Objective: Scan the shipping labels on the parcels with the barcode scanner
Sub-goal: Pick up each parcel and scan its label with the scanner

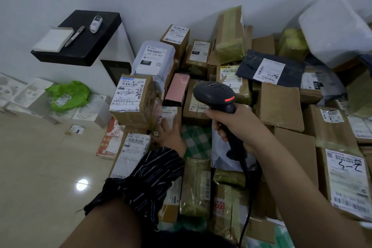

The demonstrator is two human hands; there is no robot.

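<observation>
My right hand [231, 125] grips the handle of a black barcode scanner [216, 94], its red light lit and its head aimed over the pile of parcels. Its cable [246, 203] hangs down toward me. My left hand [168, 134], in a striped sleeve, reaches into the pile and rests with straight fingers on the white label of a small parcel [170, 115]. Beside it stands a taped brown box [130, 99] with a label marked 3-3. A pink box [177, 89] sits just behind the small parcel.
Cardboard boxes and mailer bags fill the floor to the right, among them a dark mailer [269, 68] and a white foam box [336, 28]. A black shelf [80, 46] carries a pad, pen and small bottle. A green bag [67, 94] lies on white cartons at left. Tiled floor [40, 167] at lower left.
</observation>
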